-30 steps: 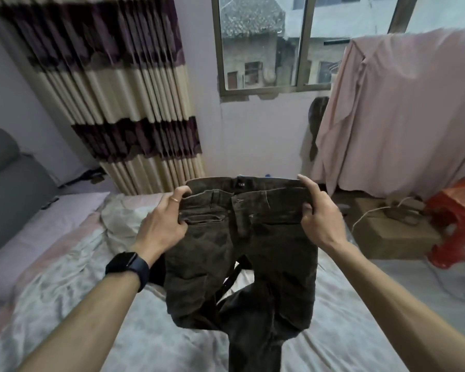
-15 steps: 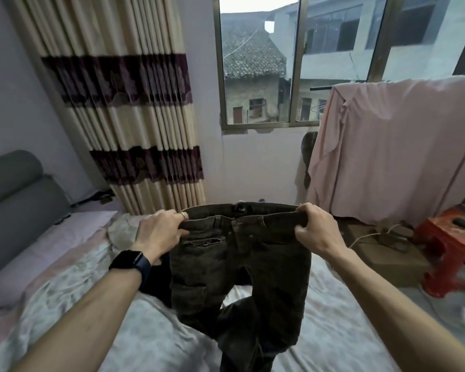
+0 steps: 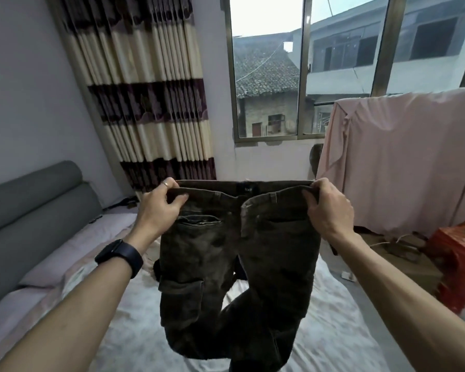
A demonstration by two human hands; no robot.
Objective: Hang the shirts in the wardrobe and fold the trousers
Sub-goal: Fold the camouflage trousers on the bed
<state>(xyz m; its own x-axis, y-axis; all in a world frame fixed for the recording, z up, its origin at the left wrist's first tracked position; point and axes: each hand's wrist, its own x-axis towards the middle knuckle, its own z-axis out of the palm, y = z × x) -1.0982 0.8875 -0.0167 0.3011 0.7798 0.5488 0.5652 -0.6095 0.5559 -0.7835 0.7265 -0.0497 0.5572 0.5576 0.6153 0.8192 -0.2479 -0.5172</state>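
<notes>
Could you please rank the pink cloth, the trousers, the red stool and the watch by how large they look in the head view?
1. The pink cloth and the trousers: about alike; the trousers are nearer and the frame cuts the cloth, so unranked.
2. The red stool, partly out of frame.
3. The watch.

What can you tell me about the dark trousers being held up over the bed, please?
The trousers are dark brownish-olive, in heavy, faded-looking cloth, perhaps cotton. The left hand and right hand each grip one end of the waistband, stretching it level. Belt loops, a small inside label, a slit hip pocket and a flapped cargo pocket on one thigh show. The legs hang down, bending and crossing near the bed; whether they rest on it is unclear.
</notes>
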